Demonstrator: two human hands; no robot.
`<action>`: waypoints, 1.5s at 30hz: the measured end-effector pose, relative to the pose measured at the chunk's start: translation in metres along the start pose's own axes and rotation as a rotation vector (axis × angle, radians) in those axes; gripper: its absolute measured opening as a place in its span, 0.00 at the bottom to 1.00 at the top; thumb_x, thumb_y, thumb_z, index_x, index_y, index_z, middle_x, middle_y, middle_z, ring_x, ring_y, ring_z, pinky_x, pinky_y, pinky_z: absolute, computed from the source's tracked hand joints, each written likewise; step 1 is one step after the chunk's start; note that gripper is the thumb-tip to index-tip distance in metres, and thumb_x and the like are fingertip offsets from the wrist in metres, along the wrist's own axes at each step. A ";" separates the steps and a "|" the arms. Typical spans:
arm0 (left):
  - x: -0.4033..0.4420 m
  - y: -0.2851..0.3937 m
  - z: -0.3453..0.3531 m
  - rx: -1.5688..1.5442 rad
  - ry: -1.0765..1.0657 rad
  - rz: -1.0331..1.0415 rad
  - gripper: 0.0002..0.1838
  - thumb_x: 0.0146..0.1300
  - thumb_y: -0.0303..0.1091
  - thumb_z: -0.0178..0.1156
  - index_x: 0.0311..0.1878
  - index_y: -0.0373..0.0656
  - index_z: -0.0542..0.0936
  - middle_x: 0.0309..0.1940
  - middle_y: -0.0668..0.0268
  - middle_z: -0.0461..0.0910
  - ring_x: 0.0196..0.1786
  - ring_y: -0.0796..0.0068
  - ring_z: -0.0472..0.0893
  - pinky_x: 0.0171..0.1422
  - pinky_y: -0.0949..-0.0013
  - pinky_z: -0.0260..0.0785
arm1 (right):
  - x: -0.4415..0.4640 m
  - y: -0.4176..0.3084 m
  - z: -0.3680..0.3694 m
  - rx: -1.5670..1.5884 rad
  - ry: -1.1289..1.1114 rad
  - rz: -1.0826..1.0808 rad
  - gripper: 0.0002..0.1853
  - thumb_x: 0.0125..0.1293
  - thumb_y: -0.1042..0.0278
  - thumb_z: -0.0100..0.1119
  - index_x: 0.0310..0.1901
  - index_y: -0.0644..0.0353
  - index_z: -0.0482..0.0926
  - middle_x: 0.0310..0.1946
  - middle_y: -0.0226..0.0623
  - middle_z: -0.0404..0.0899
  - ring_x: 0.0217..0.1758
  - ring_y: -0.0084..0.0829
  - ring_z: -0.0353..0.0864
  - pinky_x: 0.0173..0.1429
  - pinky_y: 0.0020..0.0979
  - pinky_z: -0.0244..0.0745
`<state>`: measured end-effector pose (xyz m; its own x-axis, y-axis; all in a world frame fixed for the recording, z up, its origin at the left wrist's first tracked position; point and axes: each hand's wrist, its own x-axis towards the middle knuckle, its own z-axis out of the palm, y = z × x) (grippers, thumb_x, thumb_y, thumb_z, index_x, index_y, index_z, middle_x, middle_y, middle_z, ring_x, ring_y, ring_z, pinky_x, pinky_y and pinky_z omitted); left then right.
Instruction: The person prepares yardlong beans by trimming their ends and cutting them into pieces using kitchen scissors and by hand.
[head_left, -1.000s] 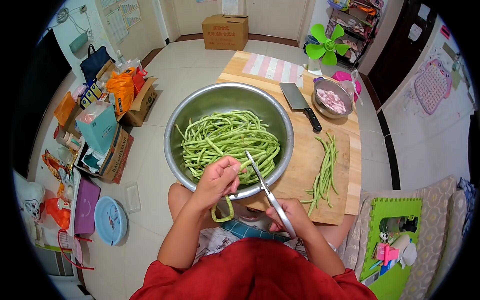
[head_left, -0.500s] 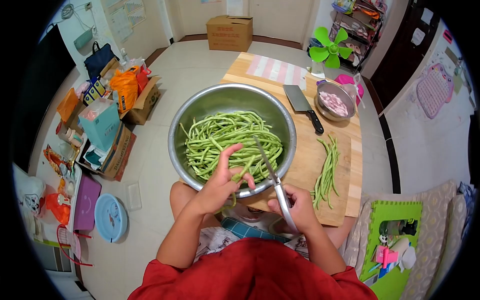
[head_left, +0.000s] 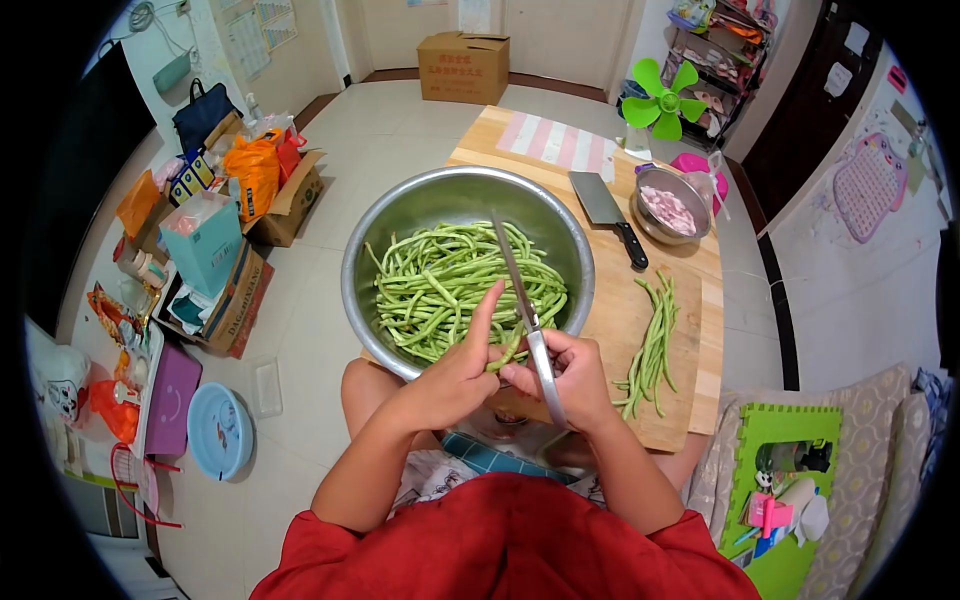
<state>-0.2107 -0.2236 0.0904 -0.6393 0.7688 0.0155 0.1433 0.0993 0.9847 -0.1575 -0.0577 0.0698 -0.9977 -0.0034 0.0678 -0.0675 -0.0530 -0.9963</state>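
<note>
A large metal bowl holds a heap of long green beans. At its near rim, my left hand has its forefinger raised, and its other fingers are curled around a green bean. My right hand is closed on a cutting tool with a long narrow metal blade and a silver handle. The tool is seen edge-on, so I cannot tell knife from scissors. The blade points away over the bowl. My right thumb is close to the bean; whether it touches is unclear.
On the wooden table lie a cutting board, several beans, a cleaver and a striped cloth. A smaller bowl contains pale pink meat. A green fan stands behind. A blue basin sits on the floor.
My hands have come together at the bowl's near rim. The right hand and cutting tool moved up and left, and the blade stands steeper. My left forefinger has straightened.
</note>
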 end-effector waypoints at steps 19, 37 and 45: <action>0.003 -0.016 0.003 -0.249 -0.001 0.063 0.27 0.65 0.24 0.47 0.66 0.41 0.54 0.34 0.65 0.75 0.42 0.77 0.76 0.46 0.75 0.68 | 0.001 0.000 0.004 0.184 0.216 0.017 0.06 0.56 0.74 0.63 0.33 0.66 0.77 0.17 0.28 0.74 0.16 0.16 0.70 0.18 0.17 0.60; 0.009 -0.010 -0.006 -0.660 0.635 0.085 0.16 0.64 0.26 0.54 0.54 0.31 0.70 0.47 0.55 0.78 0.50 0.67 0.79 0.56 0.68 0.72 | -0.010 0.025 0.017 0.042 0.232 -0.003 0.19 0.51 0.73 0.71 0.44 0.68 0.77 0.27 0.22 0.75 0.27 0.11 0.68 0.30 0.16 0.65; 0.002 -0.012 -0.012 -0.832 0.614 0.035 0.17 0.64 0.29 0.55 0.55 0.34 0.69 0.49 0.53 0.76 0.52 0.62 0.78 0.54 0.67 0.75 | -0.001 0.022 0.006 0.011 0.321 0.042 0.14 0.55 0.75 0.66 0.42 0.68 0.76 0.27 0.27 0.77 0.26 0.12 0.71 0.29 0.15 0.65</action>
<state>-0.2225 -0.2311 0.0809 -0.9535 0.2850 -0.0981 -0.2497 -0.5646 0.7867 -0.1577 -0.0653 0.0482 -0.9510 0.3090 0.0052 -0.0284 -0.0705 -0.9971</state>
